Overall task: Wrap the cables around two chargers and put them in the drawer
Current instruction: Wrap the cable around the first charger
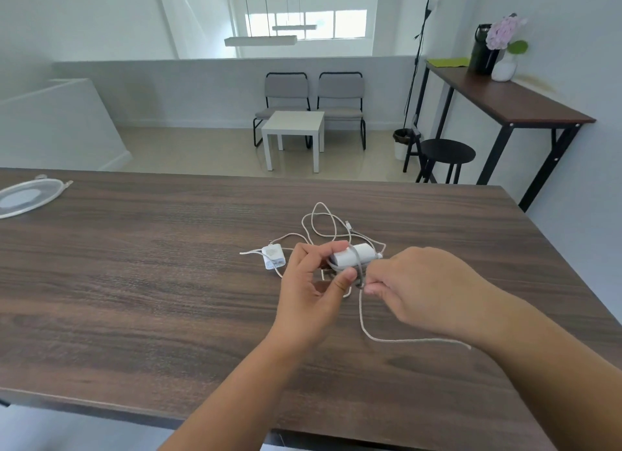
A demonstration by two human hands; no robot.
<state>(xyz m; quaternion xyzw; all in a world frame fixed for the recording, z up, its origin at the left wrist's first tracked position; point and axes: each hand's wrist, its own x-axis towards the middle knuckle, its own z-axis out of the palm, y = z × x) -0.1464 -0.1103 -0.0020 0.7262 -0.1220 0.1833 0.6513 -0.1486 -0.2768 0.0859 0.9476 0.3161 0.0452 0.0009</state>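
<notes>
Head view, left to right: a second charger (273, 256) lies on the table (134, 282), waiting its turn. Just right, the left hand (311, 282) pinches the first charger (353, 255) to steady it, while the right hand (417, 285) grips its cable (361, 316) taut to wind another turn. No drawer is visible.

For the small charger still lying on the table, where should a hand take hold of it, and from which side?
Grip the small charger by its square white body, pinching two opposite edges from above. It lies flat on the table with its cable trailing out to both sides, so the top is open. The left hand, nearest it, looks best placed.
</notes>
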